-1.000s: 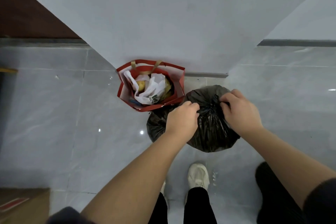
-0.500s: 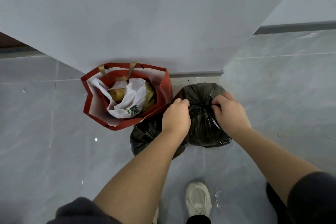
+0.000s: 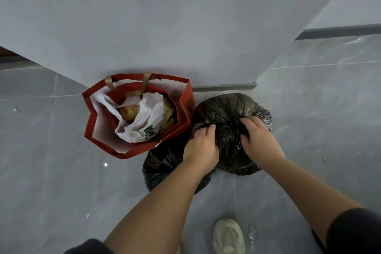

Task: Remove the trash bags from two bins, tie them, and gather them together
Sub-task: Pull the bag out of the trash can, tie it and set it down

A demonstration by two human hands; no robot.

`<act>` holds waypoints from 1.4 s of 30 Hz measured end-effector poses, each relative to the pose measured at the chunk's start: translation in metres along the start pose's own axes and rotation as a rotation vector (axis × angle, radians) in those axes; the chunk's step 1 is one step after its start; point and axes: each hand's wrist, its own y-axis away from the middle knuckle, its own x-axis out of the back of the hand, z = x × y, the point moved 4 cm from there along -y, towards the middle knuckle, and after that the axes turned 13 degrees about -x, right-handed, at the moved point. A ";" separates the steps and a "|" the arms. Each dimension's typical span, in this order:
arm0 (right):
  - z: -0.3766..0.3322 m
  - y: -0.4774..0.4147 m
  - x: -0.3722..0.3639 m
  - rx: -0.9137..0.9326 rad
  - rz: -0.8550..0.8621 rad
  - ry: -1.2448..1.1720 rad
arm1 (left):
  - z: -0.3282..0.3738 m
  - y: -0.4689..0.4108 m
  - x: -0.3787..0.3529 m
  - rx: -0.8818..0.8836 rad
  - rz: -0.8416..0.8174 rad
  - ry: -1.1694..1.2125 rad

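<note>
Your left hand (image 3: pixel 203 146) and right hand (image 3: pixel 257 142) both rest on top of a full black trash bag (image 3: pixel 228 109) that sits on the floor against the foot of a pale wall (image 3: pixel 165 27). The fingers of each hand are curled and pinching the gathered plastic at the bag's neck, from either side. To tie it well, keep the two bunches of plastic taut, cross them close to the contents, and pull the knot down snug so nothing gapes. A second black trash bag (image 3: pixel 162 167) lies just beside the first, nearer you and partly under your left forearm; whether it is knotted cannot be told. A red paper bag (image 3: pixel 99 126) holding a white plastic bag (image 3: pixel 148 117) stands open to the left, touching the black bags. The floor (image 3: pixel 51 181) is glossy grey tile. One pale shoe (image 3: pixel 227 235) shows below.
</note>
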 end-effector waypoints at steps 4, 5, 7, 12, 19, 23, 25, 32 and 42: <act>0.007 0.018 -0.013 -0.042 -0.138 0.153 | 0.000 0.013 -0.011 -0.080 -0.168 -0.168; 0.009 0.019 -0.018 -0.060 -0.185 0.168 | -0.002 0.013 -0.016 -0.079 -0.224 -0.195; 0.011 0.017 -0.026 -0.089 -0.220 0.185 | -0.007 0.012 -0.027 -0.070 -0.301 -0.229; 0.012 0.003 -0.038 -0.109 -0.119 0.202 | -0.020 -0.002 -0.043 -0.031 -0.293 -0.221; 0.016 0.019 -0.034 -0.153 -0.132 0.229 | -0.019 0.013 -0.034 -0.123 -0.249 -0.202; 0.017 0.039 -0.025 -0.225 -0.111 0.231 | -0.021 0.044 -0.024 -0.171 -0.267 -0.264; 0.013 0.055 -0.029 -0.239 -0.147 0.211 | -0.026 0.064 -0.021 -0.141 -0.278 -0.277; 0.003 0.089 -0.063 -0.213 -0.238 0.210 | -0.058 0.114 -0.048 0.051 -0.442 -0.301; 0.007 0.056 -0.133 -0.114 0.058 0.330 | -0.116 0.103 -0.129 0.099 -0.264 -0.381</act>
